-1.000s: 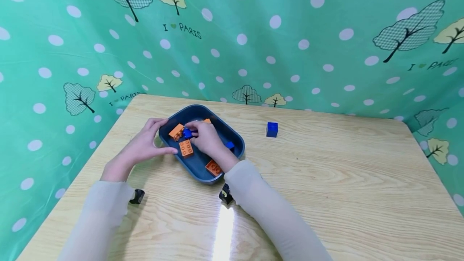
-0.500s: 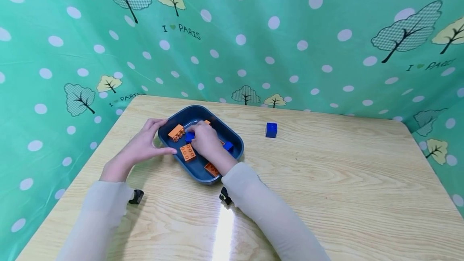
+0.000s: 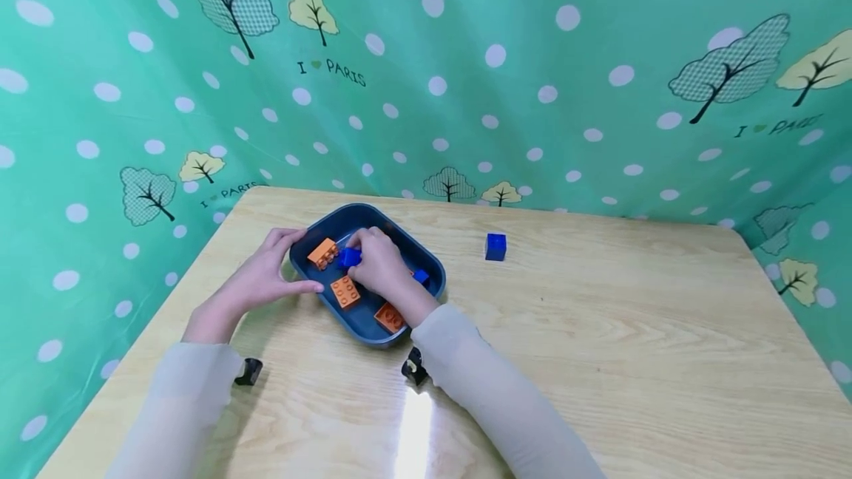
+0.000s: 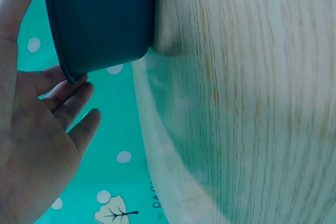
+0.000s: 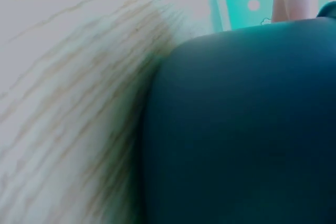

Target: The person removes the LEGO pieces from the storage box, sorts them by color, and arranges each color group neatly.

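Observation:
In the head view, a dark blue rectangular container point(image 3: 362, 338) with rounded corners holds several orange and blue toy building bricks. My left hand point(image 3: 266, 272) holds its left end, the thumb on the near rim and the fingers at the far side. The left wrist view shows fingertips point(image 4: 73, 85) right at the container's rim. Inside, my right hand point(image 3: 382, 265) pinches a blue brick point(image 3: 349, 257); part of that brick is hidden by the fingers. Close to it lie an orange brick point(image 3: 323, 253) on its side and another orange brick point(image 3: 345, 292) with studs up.
Another orange brick point(image 3: 389, 318) and a blue brick point(image 3: 421, 277) lie at the container's right end, partly covered by the right wrist. A lone blue brick point(image 3: 495, 247) stands on the wooden table point(image 3: 599, 331) to the right. A green patterned cloth point(image 3: 466, 94) hangs behind.
The pinched blue brick has shifted slightly right inside the container, and the studs-up orange brick has shifted a little. My left hand stays at the container. The head view has tilted up slightly.

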A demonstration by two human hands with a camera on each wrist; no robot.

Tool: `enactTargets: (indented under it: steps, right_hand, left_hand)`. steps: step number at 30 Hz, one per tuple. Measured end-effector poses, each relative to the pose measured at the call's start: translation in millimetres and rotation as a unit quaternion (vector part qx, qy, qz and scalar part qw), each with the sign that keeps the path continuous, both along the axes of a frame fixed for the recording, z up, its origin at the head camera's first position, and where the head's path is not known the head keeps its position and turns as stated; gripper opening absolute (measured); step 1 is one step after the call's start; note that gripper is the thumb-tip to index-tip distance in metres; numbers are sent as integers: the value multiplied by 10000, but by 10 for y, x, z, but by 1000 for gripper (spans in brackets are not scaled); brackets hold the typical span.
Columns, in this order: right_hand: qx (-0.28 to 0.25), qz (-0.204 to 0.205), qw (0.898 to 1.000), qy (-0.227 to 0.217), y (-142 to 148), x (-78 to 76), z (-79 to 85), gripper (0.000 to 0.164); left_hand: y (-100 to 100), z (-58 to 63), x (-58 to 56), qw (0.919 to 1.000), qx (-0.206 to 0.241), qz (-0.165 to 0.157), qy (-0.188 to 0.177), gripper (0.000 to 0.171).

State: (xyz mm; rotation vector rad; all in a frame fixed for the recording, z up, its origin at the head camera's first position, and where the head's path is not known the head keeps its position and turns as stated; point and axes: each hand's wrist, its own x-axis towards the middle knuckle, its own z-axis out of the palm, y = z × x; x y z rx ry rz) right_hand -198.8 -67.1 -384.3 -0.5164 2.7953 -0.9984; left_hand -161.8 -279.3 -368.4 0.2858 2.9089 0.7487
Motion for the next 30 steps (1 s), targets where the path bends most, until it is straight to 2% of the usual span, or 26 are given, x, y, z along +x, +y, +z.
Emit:
enactTargets:
  steps: [7, 19, 24, 30]
  right_hand:
    - [-509, 56, 9987, -11, -10, 30, -55, 38]
    - [-1129, 39, 9936, -86, 48, -53, -22, 30]
    - [-1516, -9, 9884, -83, 76, -71, -3, 29]
    - [-1812, 71, 9834, -5, 90, -52, 81, 31]
  left_hand:
    - [-29, -29, 55, 10000, -7, -30, 6, 107]
    - [-9, -32, -20, 10000, 12, -62, 53, 109]
    - [2, -15, -44, 9999, -95, -110, 92, 110]
    - [-19, -8, -54, 9998, -149, -92, 37, 111]
